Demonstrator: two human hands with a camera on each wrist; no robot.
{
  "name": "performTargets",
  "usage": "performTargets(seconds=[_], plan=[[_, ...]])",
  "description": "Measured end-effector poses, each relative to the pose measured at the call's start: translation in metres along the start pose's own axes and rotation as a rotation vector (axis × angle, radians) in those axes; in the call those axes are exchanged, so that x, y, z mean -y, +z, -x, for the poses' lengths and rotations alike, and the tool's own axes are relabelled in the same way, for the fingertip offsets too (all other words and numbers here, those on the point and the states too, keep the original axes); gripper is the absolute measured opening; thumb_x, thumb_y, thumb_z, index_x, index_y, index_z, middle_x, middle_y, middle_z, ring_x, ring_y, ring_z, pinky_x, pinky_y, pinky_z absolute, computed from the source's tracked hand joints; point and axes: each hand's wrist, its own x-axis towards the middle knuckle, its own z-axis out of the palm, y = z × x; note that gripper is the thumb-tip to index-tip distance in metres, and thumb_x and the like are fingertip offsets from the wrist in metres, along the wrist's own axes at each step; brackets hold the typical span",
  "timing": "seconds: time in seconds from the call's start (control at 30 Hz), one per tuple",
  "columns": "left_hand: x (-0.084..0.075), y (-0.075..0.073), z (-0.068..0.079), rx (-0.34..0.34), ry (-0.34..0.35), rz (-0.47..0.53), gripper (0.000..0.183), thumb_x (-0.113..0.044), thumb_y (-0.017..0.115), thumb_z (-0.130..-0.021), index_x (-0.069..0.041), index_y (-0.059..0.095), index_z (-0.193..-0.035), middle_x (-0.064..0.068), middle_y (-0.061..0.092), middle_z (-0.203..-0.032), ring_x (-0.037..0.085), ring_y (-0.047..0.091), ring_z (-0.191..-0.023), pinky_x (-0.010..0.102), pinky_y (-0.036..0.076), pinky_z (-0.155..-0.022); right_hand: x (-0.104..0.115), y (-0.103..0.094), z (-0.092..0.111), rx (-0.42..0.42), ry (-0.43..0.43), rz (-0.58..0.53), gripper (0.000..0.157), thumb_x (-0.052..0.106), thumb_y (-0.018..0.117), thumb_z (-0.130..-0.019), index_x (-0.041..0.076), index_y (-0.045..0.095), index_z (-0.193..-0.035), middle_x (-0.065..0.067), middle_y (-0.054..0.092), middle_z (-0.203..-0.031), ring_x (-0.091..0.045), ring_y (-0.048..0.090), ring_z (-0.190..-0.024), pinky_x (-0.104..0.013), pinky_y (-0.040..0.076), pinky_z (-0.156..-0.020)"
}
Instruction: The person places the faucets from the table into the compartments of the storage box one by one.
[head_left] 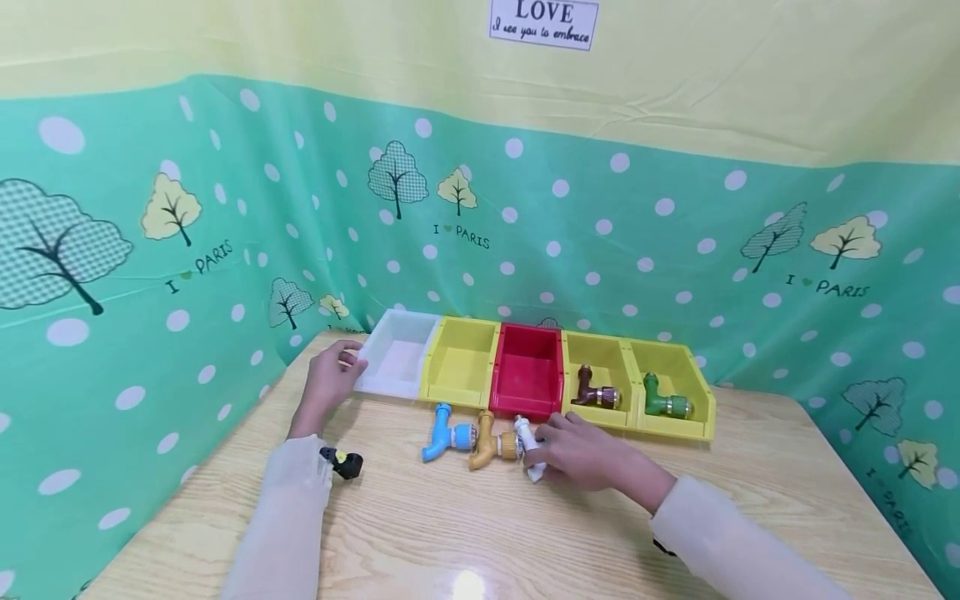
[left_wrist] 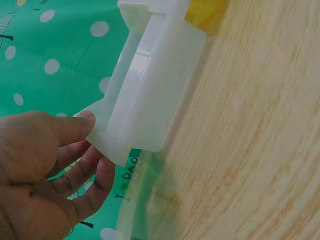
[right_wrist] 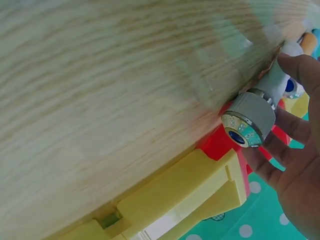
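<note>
My left hand [head_left: 330,379] pinches the left rim of the white bin [head_left: 397,354], thumb on one side and fingers on the other in the left wrist view. My right hand [head_left: 583,452] grips a white plastic tap [right_wrist: 252,111], thumb against its body and fingers behind; its ribbed knob faces the right wrist camera. This tap is just in front of the red bin [head_left: 528,371]. To its left on the table lie a mustard-yellow tap [head_left: 486,440] and a blue tap [head_left: 441,435].
In a row with the white and red bins stand a yellow bin [head_left: 461,362] and two more at right, one with a brown tap [head_left: 592,390], the other with a green tap [head_left: 663,398]. A patterned curtain [head_left: 622,250] hangs behind the wooden table [head_left: 420,533].
</note>
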Motion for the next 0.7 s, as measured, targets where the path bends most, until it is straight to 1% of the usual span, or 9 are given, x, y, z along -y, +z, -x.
performTargets(seconds=[0.13, 0.33, 0.57, 0.7], plan=[[0.0, 0.0, 0.0, -0.003, 0.002, 0.001, 0.035, -0.014, 0.062, -0.103, 0.0, 0.057, -0.135, 0.021, 0.065, -0.11, 0.036, 0.066, -0.098, 0.046, 0.057, -0.084, 0.002, 0.0, -0.001, 0.015, 0.006, 0.005, 0.03, 0.035, 0.072, -0.097, 0.039, 0.07, -0.126, -0.004, 0.064, -0.117, -0.019, 0.051, -0.097, -0.043, 0.05, -0.087], [0.001, 0.0, 0.0, -0.006, 0.007, -0.002, 0.035, -0.014, 0.062, -0.103, 0.0, 0.057, -0.135, 0.021, 0.065, -0.11, 0.036, 0.066, -0.098, 0.047, 0.057, -0.084, 0.006, 0.001, 0.0, 0.016, 0.008, 0.041, 0.036, 0.035, 0.072, -0.095, 0.039, 0.067, -0.13, -0.005, 0.061, -0.118, -0.021, 0.051, -0.1, -0.045, 0.05, -0.089], [0.001, 0.0, 0.0, 0.0, 0.004, -0.002, 0.035, -0.015, 0.062, -0.104, 0.0, 0.057, -0.136, 0.021, 0.064, -0.11, 0.036, 0.066, -0.099, 0.047, 0.057, -0.084, 0.013, -0.003, 0.006, 0.004, -0.007, 0.055, 0.031, 0.037, 0.068, -0.096, 0.039, 0.066, -0.127, -0.004, 0.06, -0.114, -0.02, 0.049, -0.097, -0.044, 0.048, -0.088], [0.001, 0.001, 0.0, -0.003, 0.003, -0.006, 0.035, -0.015, 0.061, -0.104, 0.0, 0.057, -0.136, 0.021, 0.064, -0.111, 0.037, 0.066, -0.099, 0.047, 0.057, -0.084, 0.013, -0.011, 0.01, -0.02, -0.008, 0.061, 0.03, 0.039, 0.071, -0.096, 0.038, 0.066, -0.125, -0.003, 0.059, -0.111, -0.02, 0.048, -0.096, -0.043, 0.048, -0.084]])
